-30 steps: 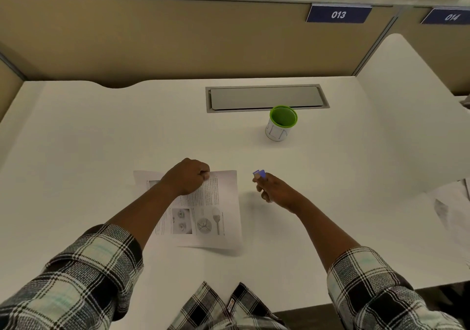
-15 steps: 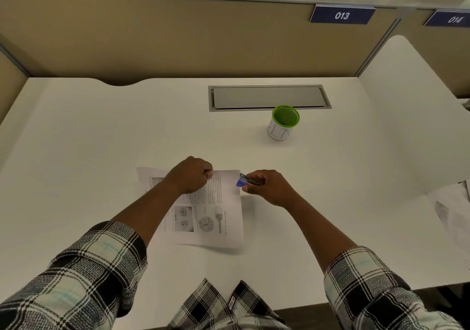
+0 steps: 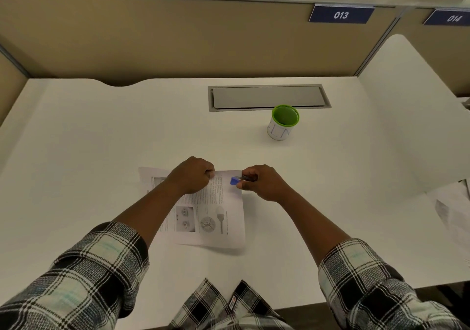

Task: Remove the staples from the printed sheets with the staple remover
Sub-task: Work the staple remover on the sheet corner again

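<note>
1. Printed sheets (image 3: 216, 217) lie flat near the tabletop's front edge, about mid-width.
2. Staple remover (image 3: 237, 179), blue tip, sits over the sheets' far right corner.
3. Right hand (image 3: 264, 183) is closed around the remover.
4. Left hand (image 3: 192, 175), fisted, presses the sheets' far edge.
5. Green-rimmed cup (image 3: 282, 123) stands upright farther back, right of centre.

printed sheets (image 3: 218, 217): flat on desk | blue staple remover (image 3: 235, 180): over top-right corner

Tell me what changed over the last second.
The right hand carried the blue staple remover leftward, from off the paper onto the printed sheets' top right corner. The left hand stayed fisted on the top edge; the green cup didn't move.
</note>
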### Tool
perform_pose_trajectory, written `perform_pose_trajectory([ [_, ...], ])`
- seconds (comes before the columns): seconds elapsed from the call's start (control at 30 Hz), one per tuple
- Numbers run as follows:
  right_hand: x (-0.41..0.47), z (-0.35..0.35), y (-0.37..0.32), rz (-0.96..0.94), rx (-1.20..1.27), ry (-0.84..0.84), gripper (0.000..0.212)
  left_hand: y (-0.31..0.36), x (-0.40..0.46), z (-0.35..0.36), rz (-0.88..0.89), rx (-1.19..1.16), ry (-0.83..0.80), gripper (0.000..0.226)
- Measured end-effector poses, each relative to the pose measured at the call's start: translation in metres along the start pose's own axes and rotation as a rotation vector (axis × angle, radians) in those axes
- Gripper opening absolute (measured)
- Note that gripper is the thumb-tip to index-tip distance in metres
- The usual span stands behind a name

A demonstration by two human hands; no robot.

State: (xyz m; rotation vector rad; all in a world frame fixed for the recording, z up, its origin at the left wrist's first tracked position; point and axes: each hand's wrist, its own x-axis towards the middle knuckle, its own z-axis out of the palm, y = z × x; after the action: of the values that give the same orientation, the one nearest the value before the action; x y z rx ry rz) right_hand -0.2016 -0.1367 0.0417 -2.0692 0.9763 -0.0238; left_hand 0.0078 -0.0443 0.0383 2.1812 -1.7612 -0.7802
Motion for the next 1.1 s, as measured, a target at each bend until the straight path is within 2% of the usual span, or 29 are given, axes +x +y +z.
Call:
perform_pose_trajectory([
  [0.23,0.0,0.0003,-0.0018,0.033,0.037,0.041,0.024,-0.0028,0.0007,0.0021,0.004,0.012,-0.007,0.021],
  [0.73,-0.0004,0.0011,-0.0074,0.076,0.059,0.024,0.023,-0.0012,-0.0022,0.0035,0.019,-0.002,0.015,0.021],
  [0.87,0.001,0.0033,-0.0059,0.079,0.061,0.05,0.014,-0.0026,-0.001,0.005,0.015,-0.013,0.003,0.022],
  [1.1,0.0025,0.0058,-0.003,0.096,0.072,0.106,0.014,-0.0005,-0.0014,0.0042,0.029,0.005,-0.016,0.021],
])
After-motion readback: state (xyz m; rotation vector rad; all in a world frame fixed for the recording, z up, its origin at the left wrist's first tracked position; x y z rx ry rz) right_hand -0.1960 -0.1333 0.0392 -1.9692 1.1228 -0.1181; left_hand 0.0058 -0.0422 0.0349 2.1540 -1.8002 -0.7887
